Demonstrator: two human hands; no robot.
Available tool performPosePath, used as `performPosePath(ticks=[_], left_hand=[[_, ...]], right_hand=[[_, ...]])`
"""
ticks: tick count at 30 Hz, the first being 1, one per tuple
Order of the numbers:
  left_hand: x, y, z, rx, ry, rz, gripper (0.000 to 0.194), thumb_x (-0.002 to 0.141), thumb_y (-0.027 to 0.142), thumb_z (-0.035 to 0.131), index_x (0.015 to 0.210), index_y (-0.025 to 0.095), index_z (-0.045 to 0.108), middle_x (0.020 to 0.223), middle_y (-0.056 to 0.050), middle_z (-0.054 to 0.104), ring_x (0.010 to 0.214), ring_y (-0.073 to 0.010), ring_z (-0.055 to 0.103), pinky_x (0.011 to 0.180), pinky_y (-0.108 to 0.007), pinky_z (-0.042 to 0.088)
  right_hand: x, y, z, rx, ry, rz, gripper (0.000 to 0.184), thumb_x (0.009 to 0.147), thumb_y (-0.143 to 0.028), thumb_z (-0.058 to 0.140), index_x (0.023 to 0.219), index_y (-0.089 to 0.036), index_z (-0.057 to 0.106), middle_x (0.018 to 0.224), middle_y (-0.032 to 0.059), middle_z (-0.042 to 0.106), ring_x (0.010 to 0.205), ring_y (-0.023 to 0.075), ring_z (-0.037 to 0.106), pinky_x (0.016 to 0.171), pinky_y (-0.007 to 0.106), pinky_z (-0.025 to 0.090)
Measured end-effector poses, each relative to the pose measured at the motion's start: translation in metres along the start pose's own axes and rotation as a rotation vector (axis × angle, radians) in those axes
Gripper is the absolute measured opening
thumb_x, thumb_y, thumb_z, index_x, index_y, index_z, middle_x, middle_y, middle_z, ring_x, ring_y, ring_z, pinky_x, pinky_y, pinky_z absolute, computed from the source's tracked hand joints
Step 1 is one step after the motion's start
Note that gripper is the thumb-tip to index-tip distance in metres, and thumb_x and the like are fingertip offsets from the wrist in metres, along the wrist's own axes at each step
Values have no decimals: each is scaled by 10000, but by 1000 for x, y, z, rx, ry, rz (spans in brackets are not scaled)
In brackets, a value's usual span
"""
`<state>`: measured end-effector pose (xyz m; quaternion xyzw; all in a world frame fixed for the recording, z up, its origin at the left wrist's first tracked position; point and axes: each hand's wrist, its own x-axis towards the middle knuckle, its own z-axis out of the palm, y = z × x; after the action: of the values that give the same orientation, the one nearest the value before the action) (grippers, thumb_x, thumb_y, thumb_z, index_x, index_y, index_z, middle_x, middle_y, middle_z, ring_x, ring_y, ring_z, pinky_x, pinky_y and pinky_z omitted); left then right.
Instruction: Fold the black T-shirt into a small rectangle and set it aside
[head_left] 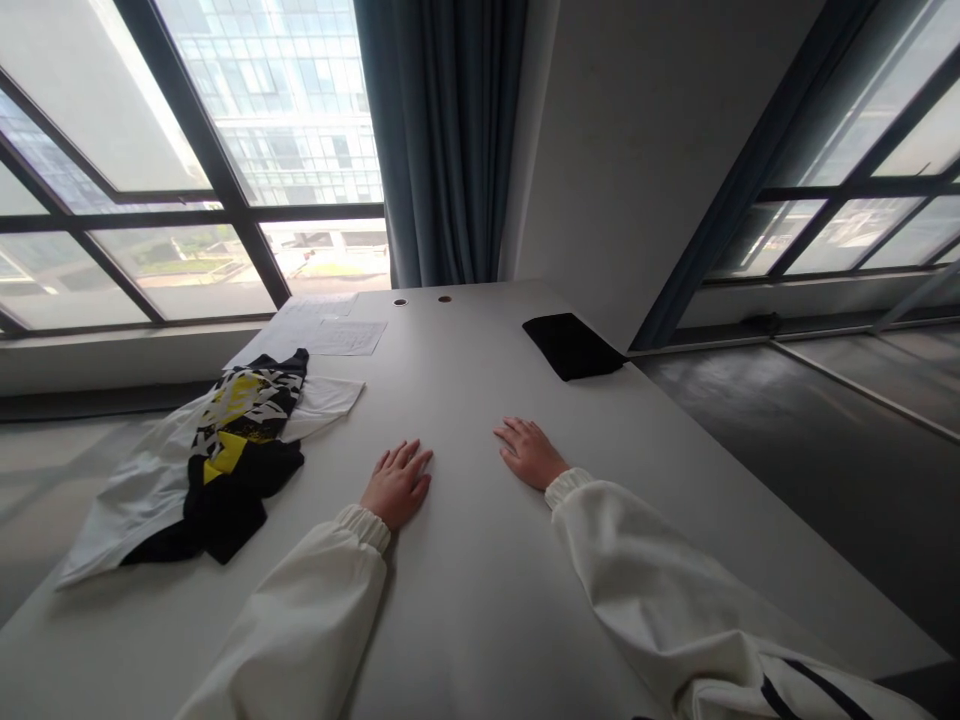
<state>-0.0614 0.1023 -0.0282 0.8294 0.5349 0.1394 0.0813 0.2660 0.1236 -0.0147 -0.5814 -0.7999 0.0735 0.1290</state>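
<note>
My left hand (397, 484) lies flat on the white table (457, 600), fingers stretched out and holding nothing. Across from it my right hand (531, 454) also rests palm down on the tabletop, its fingers extended. To the left of my left hand is a loosely spread black T-shirt (225, 500) with a yellow and white print. Under and around it lies a white garment (142, 490), which reaches over the table's left edge. A folded black cloth (574, 346) sits beyond my right hand, near the right edge.
Printed paper sheets (349, 338) lie at the far left of the table. Two round cable holes (400, 302) are set in its far end. Behind stand a blue curtain (446, 150), a grey pillar (637, 150) and large windows (300, 120).
</note>
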Motion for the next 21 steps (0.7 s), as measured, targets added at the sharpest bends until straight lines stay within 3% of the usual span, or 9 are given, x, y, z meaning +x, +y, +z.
performPosePath(ticks=[8, 21], left_hand=[[0, 3, -10, -21, -7, 16, 491, 978, 361, 553, 1464, 314, 608, 1627, -71, 503, 1521, -324, 430, 1273, -579, 311], [-1, 3, -10, -44, 25, 6, 474, 955, 342, 593, 1427, 340, 635, 1600, -61, 532, 1503, -329, 453, 1266, -582, 323]], right_hand=[[0, 1, -4, 9, -9, -13, 488, 989, -303, 547, 1458, -201, 630, 1585, 154, 527, 1482, 290, 453, 1274, 493, 274], [0, 3, -3, 40, -18, -12, 489, 987, -311, 567, 1462, -215, 632, 1598, 152, 517, 1493, 297, 447, 1275, 511, 276]])
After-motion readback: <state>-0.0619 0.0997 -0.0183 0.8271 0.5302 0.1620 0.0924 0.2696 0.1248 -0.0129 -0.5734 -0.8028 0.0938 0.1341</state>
